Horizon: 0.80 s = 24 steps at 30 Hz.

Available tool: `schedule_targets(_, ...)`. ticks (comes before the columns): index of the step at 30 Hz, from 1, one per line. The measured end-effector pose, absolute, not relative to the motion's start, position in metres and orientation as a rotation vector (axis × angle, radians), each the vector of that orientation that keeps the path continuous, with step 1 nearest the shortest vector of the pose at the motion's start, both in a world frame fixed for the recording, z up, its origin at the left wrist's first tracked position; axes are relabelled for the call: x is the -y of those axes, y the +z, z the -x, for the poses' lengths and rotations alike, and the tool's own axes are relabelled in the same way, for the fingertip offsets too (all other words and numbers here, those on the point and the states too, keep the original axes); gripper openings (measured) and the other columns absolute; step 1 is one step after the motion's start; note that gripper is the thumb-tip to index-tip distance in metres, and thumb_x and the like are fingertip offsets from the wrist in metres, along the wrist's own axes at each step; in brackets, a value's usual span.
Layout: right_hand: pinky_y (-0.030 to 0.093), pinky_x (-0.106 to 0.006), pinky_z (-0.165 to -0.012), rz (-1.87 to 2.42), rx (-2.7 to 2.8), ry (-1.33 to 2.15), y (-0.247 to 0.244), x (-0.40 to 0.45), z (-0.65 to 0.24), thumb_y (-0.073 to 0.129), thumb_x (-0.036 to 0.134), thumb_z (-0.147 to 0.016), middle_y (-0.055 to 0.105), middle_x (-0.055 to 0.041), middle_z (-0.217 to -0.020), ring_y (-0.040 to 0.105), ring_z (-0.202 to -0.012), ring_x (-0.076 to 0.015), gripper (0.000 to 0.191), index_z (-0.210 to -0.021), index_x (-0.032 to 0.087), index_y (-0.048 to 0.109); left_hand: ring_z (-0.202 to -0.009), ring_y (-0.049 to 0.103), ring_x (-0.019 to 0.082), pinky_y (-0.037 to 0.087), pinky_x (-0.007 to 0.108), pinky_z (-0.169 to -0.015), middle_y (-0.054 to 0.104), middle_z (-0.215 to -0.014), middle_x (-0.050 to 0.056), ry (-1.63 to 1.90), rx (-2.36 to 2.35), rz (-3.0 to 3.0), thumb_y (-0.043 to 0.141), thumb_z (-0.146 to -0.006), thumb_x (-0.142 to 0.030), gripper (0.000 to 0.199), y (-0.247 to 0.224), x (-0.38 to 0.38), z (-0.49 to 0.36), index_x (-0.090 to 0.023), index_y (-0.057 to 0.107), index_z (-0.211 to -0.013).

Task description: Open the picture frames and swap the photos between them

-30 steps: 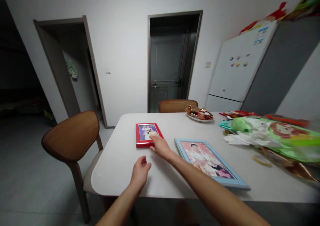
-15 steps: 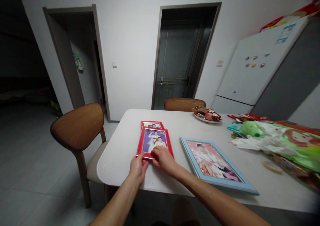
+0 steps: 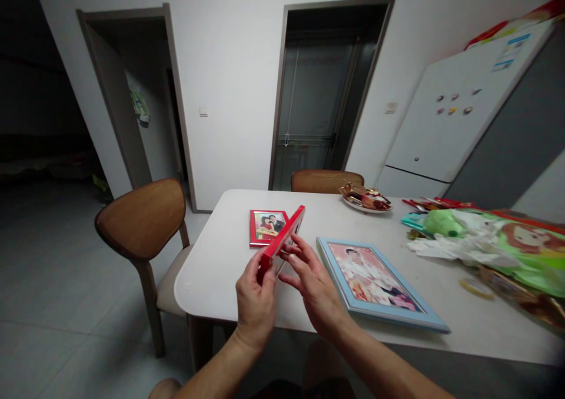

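A red picture frame (image 3: 285, 233) is raised off the table and turned nearly edge-on, so its photo is out of sight. My left hand (image 3: 256, 299) is closed on its near lower corner. On the frame's right side, my right hand (image 3: 315, 284) has its fingers spread, with the fingertips at or close to the frame's face; contact is unclear. Behind it, a second red picture frame (image 3: 267, 225) lies face up on the table, partly covered by the raised one. To the right lies a larger light blue picture frame (image 3: 375, 278), also face up.
The white table (image 3: 212, 269) has a rounded left corner. A plate of wrapped items (image 3: 366, 199) sits at the back. Green bags and white tissue (image 3: 472, 246) crowd the right side, near a roll of tape (image 3: 477, 289). Wooden chairs stand at the left (image 3: 143, 222) and behind (image 3: 326, 181).
The upper red picture frame has been lifted and tilted from lying flat to nearly edge-on, uncovering more of the red frame behind. My right hand has shifted to its right side, fingers spread.
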State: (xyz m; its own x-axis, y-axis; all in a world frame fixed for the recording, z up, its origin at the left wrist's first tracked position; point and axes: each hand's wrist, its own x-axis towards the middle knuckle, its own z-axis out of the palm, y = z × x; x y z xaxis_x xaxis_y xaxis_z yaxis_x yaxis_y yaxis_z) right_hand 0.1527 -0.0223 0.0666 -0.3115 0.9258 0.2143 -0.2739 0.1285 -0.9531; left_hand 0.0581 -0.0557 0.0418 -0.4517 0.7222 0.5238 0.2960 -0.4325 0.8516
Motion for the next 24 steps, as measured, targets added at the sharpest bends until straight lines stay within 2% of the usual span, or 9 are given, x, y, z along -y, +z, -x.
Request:
schedule_targets(4,0.048,-0.029,-0.065,0.678,1.055,1.715,0.068,0.027,-0.175,0.051,0.039,-0.073,0.057,-0.0043,-0.106,0.055,-0.091,-0.018,0.054,-0.121,0.029,0.031,-0.101,0.05,0.018,0.04,0.033,-0.088,0.057,-0.108,0.008,1.758,-1.541,-2.192,0.047,-0.079,-0.016,0.031,0.037,0.078,-0.062,-0.017,0.047,-0.11)
schedule_targets(9,0.047,-0.026,-0.062,0.894,1.157,1.777,0.033,0.009,-0.187,0.059,0.026,-0.064,0.064,-0.0036,-0.084,0.06,-0.07,-0.015,0.071,-0.125,0.019,0.024,-0.094,0.055,0.022,0.047,0.036,-0.077,0.061,-0.103,0.007,1.381,-1.679,-2.636,0.045,-0.079,-0.018,0.026,0.006,0.087,-0.074,-0.017,0.052,-0.104)
schedule_targets(11,0.046,-0.025,-0.058,1.001,1.343,1.701,0.019,0.0,-0.188,0.058,0.021,-0.061,0.064,-0.0014,-0.074,0.059,-0.062,-0.0139,0.072,-0.125,0.015,0.025,-0.093,0.056,0.022,0.048,0.037,-0.075,0.062,-0.102,0.006,1.295,-1.723,-2.681,0.044,-0.08,-0.017,0.025,-0.011,0.085,-0.08,-0.018,0.053,-0.103)
schedule_targets(15,0.042,-0.022,-0.051,1.256,1.762,1.339,-0.003,-0.015,-0.189,0.05,0.016,-0.059,0.062,0.0001,-0.065,0.055,-0.055,-0.0125,0.06,-0.118,0.011,0.039,-0.099,0.053,0.021,0.046,0.037,-0.082,0.059,-0.107,0.005,1.042,-1.783,-2.628,0.048,-0.076,-0.015,0.029,-0.032,0.081,-0.08,-0.019,0.052,-0.104)
schedule_targets(19,0.041,-0.022,-0.055,1.396,2.008,1.011,-0.011,-0.024,-0.193,0.046,0.021,-0.063,0.063,-0.0027,-0.071,0.056,-0.06,-0.0137,0.054,-0.117,0.012,0.043,-0.107,0.047,0.023,0.038,0.041,-0.091,0.053,-0.116,0.008,0.767,-1.863,-2.434,0.057,-0.069,-0.018,0.039,-0.023,0.087,-0.061,-0.017,0.051,-0.107)
schedule_targets(24,0.041,-0.023,-0.066,1.419,2.192,0.786,-0.007,-0.025,-0.195,0.047,0.024,-0.065,0.063,-0.0075,-0.086,0.057,-0.072,-0.0155,0.049,-0.112,0.013,0.049,-0.108,0.046,0.023,0.027,0.048,-0.096,0.053,-0.116,0.008,0.69,-1.925,-2.229,0.059,-0.068,-0.024,0.038,-0.007,0.096,-0.036,-0.019,0.052,-0.105)
